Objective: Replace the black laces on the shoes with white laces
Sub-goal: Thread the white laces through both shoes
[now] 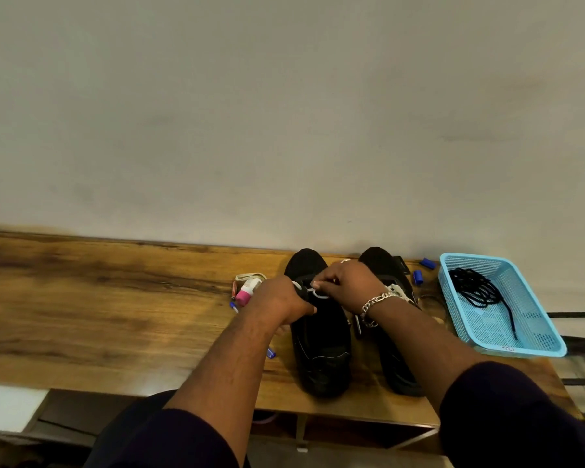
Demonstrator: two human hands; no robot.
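Observation:
Two black shoes stand side by side on the wooden table, toes toward the wall: the left shoe [321, 346] and the right shoe [395, 363]. Both hands work over the left shoe's eyelets. My left hand [277, 298] grips the shoe's left side with curled fingers, next to the white lace [314, 293]. My right hand [347, 282] pinches that lace, which forms a small loop between the hands. White lace also shows on the right shoe [397, 290], partly hidden by my wrist. The black laces [477, 288] lie coiled in a light blue basket.
The blue basket [541, 346] sits at the table's right end. A pink-capped tube [245, 293], a band and pens lie left of the shoes. Small blue caps [418, 276] lie by the wall. The table [98, 298] stretches bare to the left; its front edge is near me.

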